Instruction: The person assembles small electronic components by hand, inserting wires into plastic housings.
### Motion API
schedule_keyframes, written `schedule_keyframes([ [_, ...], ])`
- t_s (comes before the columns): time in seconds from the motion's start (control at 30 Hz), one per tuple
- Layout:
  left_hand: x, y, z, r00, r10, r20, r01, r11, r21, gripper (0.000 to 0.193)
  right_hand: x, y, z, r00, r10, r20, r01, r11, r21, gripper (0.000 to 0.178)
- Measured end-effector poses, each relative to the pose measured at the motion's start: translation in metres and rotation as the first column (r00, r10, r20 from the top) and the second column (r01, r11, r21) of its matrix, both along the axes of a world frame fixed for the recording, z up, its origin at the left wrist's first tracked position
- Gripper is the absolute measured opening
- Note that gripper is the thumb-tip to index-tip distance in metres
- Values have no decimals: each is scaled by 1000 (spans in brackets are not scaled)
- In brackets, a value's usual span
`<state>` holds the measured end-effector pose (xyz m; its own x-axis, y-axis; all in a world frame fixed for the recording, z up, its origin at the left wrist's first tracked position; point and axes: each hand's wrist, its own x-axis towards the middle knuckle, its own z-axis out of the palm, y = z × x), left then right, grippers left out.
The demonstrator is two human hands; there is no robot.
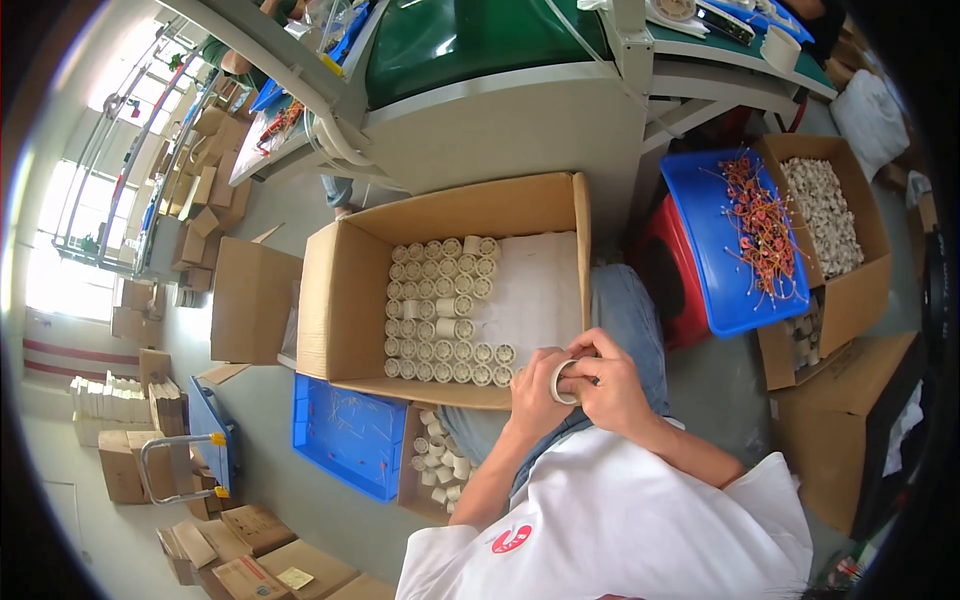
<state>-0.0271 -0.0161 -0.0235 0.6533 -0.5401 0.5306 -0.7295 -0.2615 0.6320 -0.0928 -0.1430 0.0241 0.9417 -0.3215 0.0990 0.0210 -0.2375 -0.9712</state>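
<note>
Close to my body, my left hand (538,396) and my right hand (612,388) are closed together around a white plastic ring-shaped part (565,383). Its round open end shows between the fingers; whether anything is inside it is hidden. Both hands are at the near right corner of an open cardboard box (320,305). In that box, rows of white cylindrical parts (443,268) fill the left side, most standing upright with spoked ends showing and a few lying on their sides. A white sheet (540,275) shows on the right side.
To the right, a blue tray (690,225) on a red stool holds wired orange-red components (757,220); beside it a carton (870,225) holds small white pieces. Near left are a blue bin (345,435) and a carton of loose white cylinders (437,460). A green-topped workbench (480,45) stands ahead.
</note>
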Motion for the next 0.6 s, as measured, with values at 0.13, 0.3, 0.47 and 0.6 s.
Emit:
schedule_keyframes([
  [0.13,0,-2,-4,998,8,-54,-12,998,-60,45,1,0,-1,1000,12,-26,-13,999,-44,11],
  [0.3,-5,-3,-9,996,25,-86,-34,994,-108,40,2,5,-11,998,-22,-53,18,997,-70,9],
  [0.47,-14,2,-17,984,140,-107,-145,989,-37,37,6,2,-23,988,75,-138,-75,997,8,9],
  [0.6,-6,8,-7,979,121,-165,-110,991,71,39,6,-2,-20,986,111,-126,-113,994,-5,11],
])
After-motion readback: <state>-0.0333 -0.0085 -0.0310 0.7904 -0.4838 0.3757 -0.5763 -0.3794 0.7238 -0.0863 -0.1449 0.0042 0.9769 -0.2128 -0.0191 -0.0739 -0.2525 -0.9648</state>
